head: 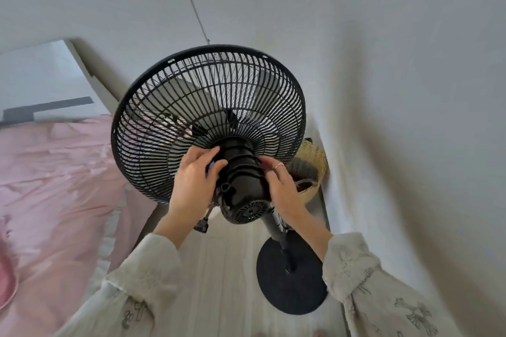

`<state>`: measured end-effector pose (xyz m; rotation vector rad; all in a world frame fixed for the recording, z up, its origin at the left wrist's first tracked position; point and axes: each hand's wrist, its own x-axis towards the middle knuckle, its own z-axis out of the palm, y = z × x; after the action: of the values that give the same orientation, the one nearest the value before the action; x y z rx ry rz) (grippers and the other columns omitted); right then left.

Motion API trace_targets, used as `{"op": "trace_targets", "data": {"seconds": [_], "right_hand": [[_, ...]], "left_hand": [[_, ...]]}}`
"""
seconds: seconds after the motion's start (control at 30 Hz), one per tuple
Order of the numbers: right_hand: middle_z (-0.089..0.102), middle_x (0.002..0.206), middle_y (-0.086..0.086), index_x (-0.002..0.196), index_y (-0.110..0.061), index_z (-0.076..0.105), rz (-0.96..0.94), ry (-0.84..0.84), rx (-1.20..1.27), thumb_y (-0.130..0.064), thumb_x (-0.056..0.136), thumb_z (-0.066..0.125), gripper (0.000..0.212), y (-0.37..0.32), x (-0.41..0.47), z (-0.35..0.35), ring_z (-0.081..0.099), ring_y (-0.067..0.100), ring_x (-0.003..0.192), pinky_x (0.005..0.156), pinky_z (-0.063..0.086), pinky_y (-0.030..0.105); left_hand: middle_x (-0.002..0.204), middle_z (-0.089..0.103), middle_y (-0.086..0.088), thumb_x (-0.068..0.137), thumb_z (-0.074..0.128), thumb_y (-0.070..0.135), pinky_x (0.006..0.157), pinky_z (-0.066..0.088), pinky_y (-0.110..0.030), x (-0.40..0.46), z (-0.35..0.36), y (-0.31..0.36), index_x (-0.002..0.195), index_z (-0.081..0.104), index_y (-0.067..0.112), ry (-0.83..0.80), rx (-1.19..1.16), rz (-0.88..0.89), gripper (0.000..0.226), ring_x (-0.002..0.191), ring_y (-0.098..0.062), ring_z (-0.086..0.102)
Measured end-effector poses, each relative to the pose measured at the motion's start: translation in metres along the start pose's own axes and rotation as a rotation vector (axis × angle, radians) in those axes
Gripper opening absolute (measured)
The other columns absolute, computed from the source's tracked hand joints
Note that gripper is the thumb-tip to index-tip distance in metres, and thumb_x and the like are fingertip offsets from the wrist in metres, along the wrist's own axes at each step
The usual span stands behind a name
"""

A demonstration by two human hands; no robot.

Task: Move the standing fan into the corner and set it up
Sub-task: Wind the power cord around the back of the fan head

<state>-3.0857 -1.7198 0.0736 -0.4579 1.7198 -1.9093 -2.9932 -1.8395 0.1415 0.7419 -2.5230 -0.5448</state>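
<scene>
Both hands, left hand (191, 183) and right hand (282, 186), clasp the standing fan (208, 107) at its motor housing (243, 189). Tilting hard could topple its base (293, 282) toward the basket (309, 167) behind.

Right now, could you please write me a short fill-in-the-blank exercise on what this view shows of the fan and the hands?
1. Both hands, the left hand and the right hand, rest on the fan's black ____ housing.
2. The ring is worn on the ____ hand.
3. The fan's round base stands on the ____.
4. Behind the fan's grille, by the wall, stands a woven ____.

Missing words: motor; right; floor; basket
</scene>
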Motion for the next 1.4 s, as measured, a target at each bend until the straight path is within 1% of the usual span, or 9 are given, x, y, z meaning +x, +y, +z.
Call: {"op": "trace_targets", "data": {"seconds": [0.17, 0.27, 0.37, 0.47, 0.53, 0.67, 0.83, 1.07, 1.4], "right_hand": [[0.045, 0.133, 0.006, 0.135, -0.009, 0.045, -0.01, -0.067, -0.062, -0.004, 0.097, 0.031, 0.041, -0.002, 0.005, 0.001, 0.041, 0.01, 0.121, 0.106, 0.03, 0.018], [0.045, 0.133, 0.005, 0.136, -0.011, 0.043, -0.023, -0.083, -0.065, -0.011, 0.099, 0.033, 0.039, 0.0, 0.006, 0.004, 0.042, 0.01, 0.122, 0.105, 0.031, 0.016], [0.05, 0.125, 0.012, 0.124, -0.008, 0.049, -0.043, 0.03, -0.049, -0.014, 0.097, 0.043, 0.028, 0.004, 0.003, 0.002, 0.05, 0.02, 0.114, 0.102, 0.042, 0.035], [0.054, 0.1, 0.012, 0.096, -0.009, 0.051, -0.142, 0.134, -0.123, -0.009, 0.092, 0.049, 0.005, 0.006, 0.001, -0.002, 0.052, 0.018, 0.089, 0.083, 0.045, 0.028], [0.054, 0.082, 0.001, 0.086, -0.013, 0.052, -0.175, 0.134, -0.149, -0.003, 0.09, 0.047, 0.011, 0.007, -0.001, -0.004, 0.05, 0.011, 0.077, 0.072, 0.041, 0.019], [0.053, 0.067, -0.005, 0.076, -0.016, 0.052, -0.205, 0.229, -0.213, 0.001, 0.081, 0.048, 0.019, 0.011, -0.008, -0.001, 0.048, 0.006, 0.061, 0.058, 0.039, 0.009], [0.058, 0.073, 0.001, 0.076, -0.015, 0.055, -0.242, 0.27, -0.226, -0.001, 0.079, 0.048, 0.016, 0.014, -0.01, 0.002, 0.053, 0.009, 0.069, 0.063, 0.039, 0.008], [0.062, 0.08, 0.008, 0.077, -0.013, 0.058, -0.255, 0.303, -0.216, 0.003, 0.081, 0.05, 0.018, 0.016, -0.008, 0.004, 0.057, 0.017, 0.071, 0.062, 0.045, 0.017], [0.065, 0.085, 0.001, 0.084, -0.003, 0.071, -0.312, 0.382, -0.245, 0.001, 0.084, 0.054, 0.017, 0.014, -0.007, 0.006, 0.059, -0.001, 0.076, 0.068, 0.044, 0.004]], "left_hand": [[0.089, 0.066, -0.006, 0.085, 0.063, 0.017, 0.07, 0.048, -0.028, 0.009, 0.001, -0.001, 0.093, 0.071, 0.006, 0.13, 0.057, 0.052, 0.015, 0.079, -0.022, 0.063], [0.09, 0.065, -0.006, 0.083, 0.066, 0.017, 0.071, 0.042, -0.009, 0.013, -0.002, -0.006, 0.095, 0.071, 0.007, 0.097, -0.029, 0.029, 0.016, 0.078, -0.015, 0.06], [0.1, 0.058, 0.001, 0.075, 0.068, 0.041, 0.085, 0.047, -0.02, 0.012, -0.009, -0.011, 0.108, 0.067, 0.015, -0.062, -0.147, -0.045, 0.042, 0.094, -0.011, 0.057], [0.105, 0.054, 0.005, 0.057, 0.061, 0.067, 0.093, 0.044, -0.027, 0.011, -0.014, -0.013, 0.114, 0.063, 0.023, -0.204, -0.152, -0.044, 0.072, 0.103, -0.01, 0.054], [0.108, 0.051, 0.006, 0.055, 0.06, 0.07, 0.096, 0.042, -0.028, 0.01, -0.016, -0.014, 0.118, 0.059, 0.026, -0.264, -0.127, -0.024, 0.077, 0.107, -0.009, 0.051], [0.113, 0.046, 0.005, 0.061, 0.061, 0.06, 0.101, 0.041, -0.029, 0.012, -0.02, -0.016, 0.124, 0.054, 0.023, -0.355, -0.141, -0.01, 0.074, 0.112, -0.01, 0.048], [0.123, 0.038, 0.003, 0.079, 0.066, 0.026, 0.105, 0.035, -0.026, 0.013, -0.029, -0.024, 0.135, 0.041, 0.023, -0.534, -0.242, 0.01, 0.061, 0.122, -0.008, 0.039], [0.119, 0.04, 0.003, 0.082, 0.065, 0.015, 0.094, 0.036, -0.006, 0.013, -0.026, -0.027, 0.133, 0.041, 0.024, -0.488, -0.273, 0.04, 0.057, 0.119, -0.007, 0.041], [0.105, 0.047, 0.002, 0.084, 0.061, 0.009, 0.103, 0.041, -0.04, 0.011, -0.015, -0.03, 0.129, 0.05, 0.012, -0.285, -0.251, 0.129, 0.046, 0.109, -0.021, 0.05]]}}
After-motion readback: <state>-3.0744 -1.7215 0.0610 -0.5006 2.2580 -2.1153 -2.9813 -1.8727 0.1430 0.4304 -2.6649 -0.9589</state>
